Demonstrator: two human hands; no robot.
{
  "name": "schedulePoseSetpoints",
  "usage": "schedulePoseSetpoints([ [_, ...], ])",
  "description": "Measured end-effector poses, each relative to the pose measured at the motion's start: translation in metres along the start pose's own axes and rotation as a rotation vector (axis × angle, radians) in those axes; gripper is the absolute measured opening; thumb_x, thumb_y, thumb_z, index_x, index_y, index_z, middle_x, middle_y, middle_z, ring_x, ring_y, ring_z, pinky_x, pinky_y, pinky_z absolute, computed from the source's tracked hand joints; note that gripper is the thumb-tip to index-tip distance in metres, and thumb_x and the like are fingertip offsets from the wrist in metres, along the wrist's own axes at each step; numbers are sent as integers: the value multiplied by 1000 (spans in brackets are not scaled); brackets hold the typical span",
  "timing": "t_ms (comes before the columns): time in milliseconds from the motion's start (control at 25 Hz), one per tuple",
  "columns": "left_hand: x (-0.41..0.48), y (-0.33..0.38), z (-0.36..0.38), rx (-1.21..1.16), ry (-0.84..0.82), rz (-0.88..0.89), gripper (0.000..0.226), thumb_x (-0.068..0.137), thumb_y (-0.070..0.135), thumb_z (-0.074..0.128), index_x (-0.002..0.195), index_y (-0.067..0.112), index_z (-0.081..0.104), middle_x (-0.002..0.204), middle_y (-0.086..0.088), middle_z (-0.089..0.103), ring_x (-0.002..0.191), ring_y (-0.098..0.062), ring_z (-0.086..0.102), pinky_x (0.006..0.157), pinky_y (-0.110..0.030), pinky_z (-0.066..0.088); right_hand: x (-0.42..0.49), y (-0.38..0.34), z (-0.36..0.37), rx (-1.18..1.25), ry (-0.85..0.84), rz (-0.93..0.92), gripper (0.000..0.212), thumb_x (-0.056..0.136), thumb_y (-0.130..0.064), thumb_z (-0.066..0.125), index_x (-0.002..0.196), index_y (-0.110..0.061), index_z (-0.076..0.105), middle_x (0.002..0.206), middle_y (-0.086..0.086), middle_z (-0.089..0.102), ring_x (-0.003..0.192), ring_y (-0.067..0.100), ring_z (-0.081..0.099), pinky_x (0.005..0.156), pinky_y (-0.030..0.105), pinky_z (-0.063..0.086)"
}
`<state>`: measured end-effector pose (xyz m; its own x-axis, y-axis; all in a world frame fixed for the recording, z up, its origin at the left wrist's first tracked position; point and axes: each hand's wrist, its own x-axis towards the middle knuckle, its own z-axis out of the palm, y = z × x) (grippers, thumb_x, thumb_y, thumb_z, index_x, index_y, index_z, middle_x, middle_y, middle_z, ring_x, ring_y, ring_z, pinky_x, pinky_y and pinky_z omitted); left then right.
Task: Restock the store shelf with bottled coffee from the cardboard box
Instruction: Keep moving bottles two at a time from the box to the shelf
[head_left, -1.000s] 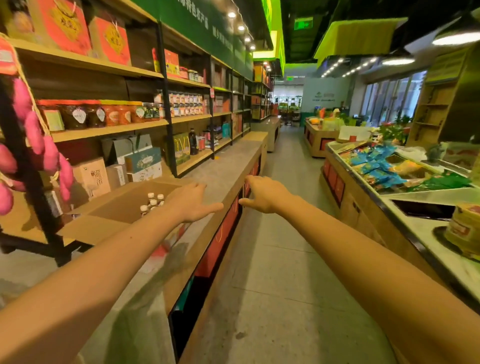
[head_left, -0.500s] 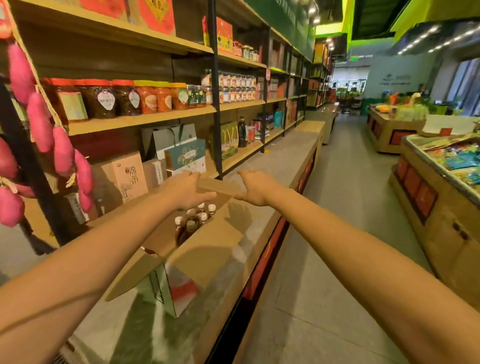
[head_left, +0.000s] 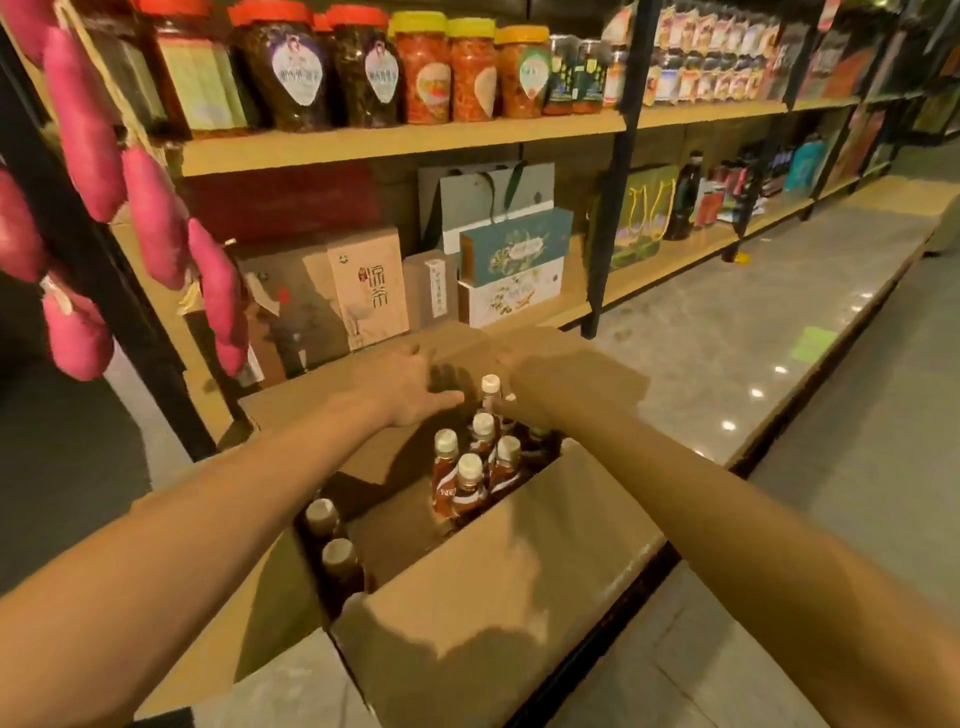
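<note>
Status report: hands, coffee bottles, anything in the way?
Left hand open above box. Right hand against far bottle, grip unclear. Bottles upright in box. Flaps open, nothing blocking.

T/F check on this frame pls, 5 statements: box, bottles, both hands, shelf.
1. The box is open, with capped bottles upright inside. True.
2. The left hand holds a bottle. False: its fingers lie straight over the far flap and hold nothing.
3. The box sits on the floor. False: it stands on the grey counter.
4. Jars line the shelf above. True.
5. The right hand rests on the counter, away from the box. False: it is over the box, beside the farthest bottle. Its grip cannot be made out.
</note>
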<state>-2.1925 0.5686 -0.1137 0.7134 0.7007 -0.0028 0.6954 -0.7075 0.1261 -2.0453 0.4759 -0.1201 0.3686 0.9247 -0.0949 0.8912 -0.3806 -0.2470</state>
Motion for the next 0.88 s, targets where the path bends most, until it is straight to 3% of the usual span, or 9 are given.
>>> schedulePoseSetpoints([
  [120, 33, 1, 38, -52, -55, -133, 73, 88, 55, 49, 144, 11, 29, 149, -11, 35, 132, -30, 40, 106, -40, 37, 53, 30, 31, 200, -125, -60, 39, 92, -29, 54, 118, 0, 55, 114, 15, 60, 112, 32, 56, 91, 38, 44],
  [240, 50, -1, 74, -117, -97, -265, 74, 88, 54, 51, 145, 12, 28, 150, -9, 32, 132, -28, 39, 105, -40, 37, 93, 53, 60, 298, -191, -175, 42, 90, -26, 58, 126, -6, 50, 109, 12, 63, 106, 27, 60, 87, 34, 47],
  [360, 55, -4, 105, -265, -102, -369, 72, 90, 49, 51, 146, 13, 25, 152, -9, 30, 134, -26, 38, 106, -37, 35, 119, 69, 83, 364, -295, -238, 57, 90, -18, 59, 140, -7, 36, 138, 11, 50, 122, 23, 50, 98, 29, 41],
  [440, 57, -4, 125, -372, -100, -415, 69, 91, 46, 52, 146, 13, 26, 149, -9, 35, 133, -25, 38, 106, -34, 34, 136, 74, 100, 399, -355, -237, 61, 89, -17, 60, 143, -10, 31, 141, 10, 45, 120, 19, 48, 97, 27, 39],
  [560, 63, -11, 152, -537, -102, -494, 68, 90, 41, 56, 145, 13, 28, 145, -8, 43, 132, -25, 41, 105, -32, 34, 153, 73, 120, 491, -445, -183, 58, 87, -14, 63, 139, -10, 37, 136, 7, 48, 127, 21, 45, 101, 28, 37],
  [720, 72, -20, 177, -776, -72, -577, 55, 82, 29, 69, 131, 15, 49, 127, -1, 59, 120, -18, 53, 96, -26, 41, 169, 70, 142, 594, -559, -86, 36, 82, -11, 68, 115, -9, 56, 108, 4, 59, 110, 21, 55, 88, 29, 43],
  [880, 76, -20, 196, -834, -58, -610, 48, 77, 20, 75, 121, 12, 59, 113, -1, 65, 107, -13, 58, 88, -19, 39, 169, 72, 159, 731, -516, 1, 38, 78, -16, 73, 114, -10, 62, 109, 3, 65, 106, 19, 60, 92, 30, 46],
])
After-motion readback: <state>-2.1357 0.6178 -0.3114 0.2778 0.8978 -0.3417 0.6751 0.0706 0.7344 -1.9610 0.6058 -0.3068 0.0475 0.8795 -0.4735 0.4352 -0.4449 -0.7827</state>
